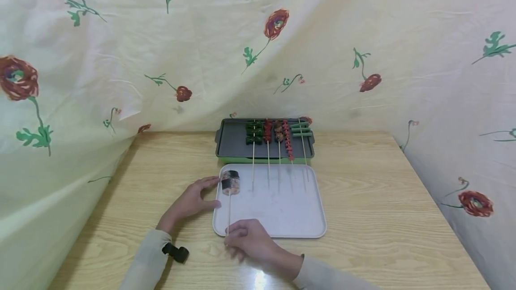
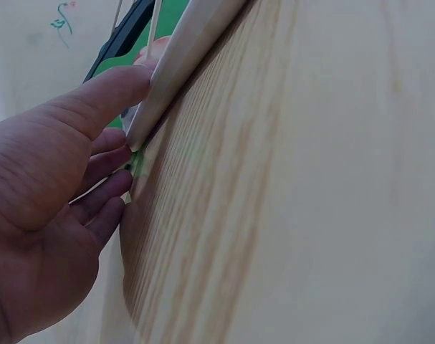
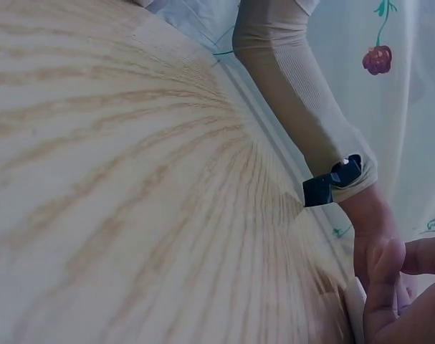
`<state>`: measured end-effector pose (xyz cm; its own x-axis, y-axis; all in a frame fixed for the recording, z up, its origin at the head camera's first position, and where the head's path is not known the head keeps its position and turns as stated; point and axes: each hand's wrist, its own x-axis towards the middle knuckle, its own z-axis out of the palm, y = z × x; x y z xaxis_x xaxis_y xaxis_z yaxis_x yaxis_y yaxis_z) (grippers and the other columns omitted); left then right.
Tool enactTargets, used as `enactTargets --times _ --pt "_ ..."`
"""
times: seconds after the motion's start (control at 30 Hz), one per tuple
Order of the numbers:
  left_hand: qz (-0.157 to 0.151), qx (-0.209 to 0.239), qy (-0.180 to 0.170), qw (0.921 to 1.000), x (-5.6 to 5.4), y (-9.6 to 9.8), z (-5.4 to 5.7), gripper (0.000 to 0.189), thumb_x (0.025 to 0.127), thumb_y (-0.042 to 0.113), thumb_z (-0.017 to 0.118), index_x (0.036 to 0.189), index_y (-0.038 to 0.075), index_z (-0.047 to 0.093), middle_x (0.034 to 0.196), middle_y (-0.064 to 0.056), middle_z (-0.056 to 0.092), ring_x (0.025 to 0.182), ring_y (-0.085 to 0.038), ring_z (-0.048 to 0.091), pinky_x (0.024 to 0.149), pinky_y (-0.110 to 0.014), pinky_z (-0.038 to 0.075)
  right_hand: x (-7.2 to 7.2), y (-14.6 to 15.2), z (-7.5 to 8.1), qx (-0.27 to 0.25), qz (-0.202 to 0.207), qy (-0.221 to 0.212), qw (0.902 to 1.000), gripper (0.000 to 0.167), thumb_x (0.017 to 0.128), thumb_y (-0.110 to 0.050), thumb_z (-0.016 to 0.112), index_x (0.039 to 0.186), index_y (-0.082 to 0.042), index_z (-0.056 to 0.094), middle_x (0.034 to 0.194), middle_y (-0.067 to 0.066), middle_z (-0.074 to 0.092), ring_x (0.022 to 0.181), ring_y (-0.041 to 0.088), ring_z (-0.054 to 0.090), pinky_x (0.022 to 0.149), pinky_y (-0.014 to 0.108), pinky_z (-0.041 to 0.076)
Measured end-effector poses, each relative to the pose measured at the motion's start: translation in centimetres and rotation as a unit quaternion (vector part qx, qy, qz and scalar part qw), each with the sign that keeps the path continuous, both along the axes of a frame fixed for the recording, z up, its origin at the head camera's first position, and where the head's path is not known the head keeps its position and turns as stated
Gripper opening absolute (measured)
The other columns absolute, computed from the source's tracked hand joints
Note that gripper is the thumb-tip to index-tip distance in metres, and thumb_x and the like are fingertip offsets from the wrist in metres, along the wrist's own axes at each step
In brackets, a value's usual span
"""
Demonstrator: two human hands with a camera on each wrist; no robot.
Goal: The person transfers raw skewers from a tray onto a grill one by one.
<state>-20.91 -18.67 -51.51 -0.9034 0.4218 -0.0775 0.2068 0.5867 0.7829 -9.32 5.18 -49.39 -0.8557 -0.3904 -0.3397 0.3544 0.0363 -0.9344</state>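
On the left part of a white tray lies a skewer with a thick pinkish piece wrapped in dark bands. My right hand pinches the lower end of its stick at the tray's front edge. My left hand is at the tray's left edge, its fingers extended near the skewered piece and the thumb apart from them. In the left wrist view the left hand has its thumb against the tray's rim. In the right wrist view only part of the right hand shows, at the lower right corner.
Behind the tray stands a dark grill pan with a green base. Several skewers lie across it, among them green pepper pieces, red pieces and green stalks. Their sticks reach over the tray. A floral cloth hangs behind the wooden table.
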Motion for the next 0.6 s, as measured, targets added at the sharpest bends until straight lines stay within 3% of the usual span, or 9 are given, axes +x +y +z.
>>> enactTargets --times 0.27,0.6 --pt "-0.002 0.0 0.0 1.0 0.02 -0.04 0.21 0.076 0.085 0.035 0.085 0.15 0.013 0.053 0.159 -0.008 0.044 0.149 -0.035 0.035 0.123 -0.054 0.03 -0.03 0.3 0.6 0.029 0.007 0.042 0.9986 0.018 0.086 0.001 0.074 0.103 0.004 0.069 0.079 0.009 0.074 0.057 0.013 0.06 0.044 0.022 0.052" --pt "-0.003 0.0 -0.003 1.0 0.09 0.07 0.34 0.078 0.084 0.035 0.085 0.151 0.013 0.051 0.16 -0.008 0.044 0.15 -0.035 0.035 0.123 -0.054 0.029 0.33 0.79 0.82 0.04 0.015 0.066 0.9969 0.018 0.087 0.0 0.074 0.104 0.005 0.068 0.077 0.006 0.072 0.061 0.013 0.063 0.048 0.022 0.054"
